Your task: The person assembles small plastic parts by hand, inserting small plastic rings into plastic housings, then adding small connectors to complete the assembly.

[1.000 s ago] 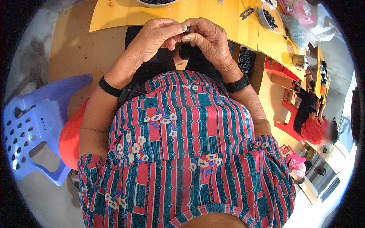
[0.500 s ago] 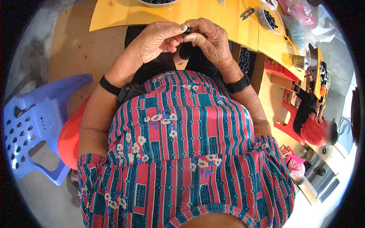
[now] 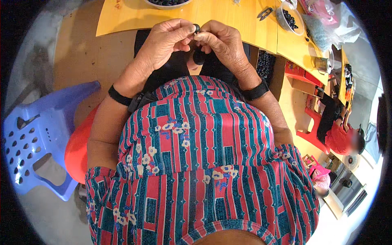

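Just beyond my lap, at the near edge of the yellow wooden table (image 3: 134,19), both hands meet at the fingertips. A small, dark, rounded piece (image 3: 197,28) shows between them. My left hand (image 3: 168,40) is closed in a pinch, its thumb and forefinger gripping the piece from the left. From the right, my right hand (image 3: 223,43) pinches at the lower side of the same piece with thumb and forefinger. Fingers hide most of it, so its exact kind cannot be made out.
A bowl (image 3: 171,7) of black pieces stands at the table's far side. To the right lie thread snips (image 3: 265,13), a clear tub (image 3: 301,31) of black pieces, plastic bags (image 3: 341,28) and a metal cup (image 3: 321,65). A blue plastic chair (image 3: 41,126) stands left; other people sit right.
My hands have shifted slightly left, and the fingers have turned a little. More of the dark piece's top now shows above the fingertips.
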Demonstrator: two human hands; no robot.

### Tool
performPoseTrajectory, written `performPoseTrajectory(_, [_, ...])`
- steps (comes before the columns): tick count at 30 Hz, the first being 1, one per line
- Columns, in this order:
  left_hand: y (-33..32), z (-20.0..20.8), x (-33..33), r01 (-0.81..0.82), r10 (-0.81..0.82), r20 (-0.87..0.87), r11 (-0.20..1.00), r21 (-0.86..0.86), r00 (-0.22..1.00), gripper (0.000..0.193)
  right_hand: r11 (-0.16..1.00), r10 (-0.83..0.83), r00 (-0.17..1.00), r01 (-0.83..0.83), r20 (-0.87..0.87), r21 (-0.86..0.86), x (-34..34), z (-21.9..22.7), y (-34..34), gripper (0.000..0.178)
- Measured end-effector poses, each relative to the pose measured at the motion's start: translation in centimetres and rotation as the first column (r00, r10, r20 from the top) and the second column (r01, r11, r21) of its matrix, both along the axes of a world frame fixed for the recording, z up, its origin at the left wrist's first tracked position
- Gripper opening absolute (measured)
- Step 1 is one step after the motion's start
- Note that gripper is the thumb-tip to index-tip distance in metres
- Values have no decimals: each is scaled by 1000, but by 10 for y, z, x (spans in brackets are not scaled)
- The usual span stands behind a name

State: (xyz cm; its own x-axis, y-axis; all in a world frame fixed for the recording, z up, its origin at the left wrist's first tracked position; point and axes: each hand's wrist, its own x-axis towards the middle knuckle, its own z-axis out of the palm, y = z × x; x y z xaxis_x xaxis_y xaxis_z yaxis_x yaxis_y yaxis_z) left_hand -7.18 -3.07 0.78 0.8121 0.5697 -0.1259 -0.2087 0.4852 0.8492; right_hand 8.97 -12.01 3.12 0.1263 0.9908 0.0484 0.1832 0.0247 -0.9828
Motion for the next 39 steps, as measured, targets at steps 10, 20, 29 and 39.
performPoseTrajectory(10, [-3, 8, 6, -105, 140, -74, 928, 356, 987, 13, 1000, -18, 996, 19, 85, -9, -4, 3, -1, 20])
performPoseTrajectory(20, [0, 8, 6, 24, 15, -108, 938, 347, 994, 15, 1000, -2, 993, 4, 115, -13, 3, -1, 2, 18])
performPoseTrajectory(29, [-4, 7, 5, 52, -49, -19, 985, 164, 999, 16, 968, 21, 973, -77, 230, 238, 4, -6, 4, 16])
performPoseTrajectory(39, [-1, 5, 6, 12, 18, -96, 952, 305, 995, 15, 996, 18, 999, -14, -38, 85, -2, -12, 0, 14])
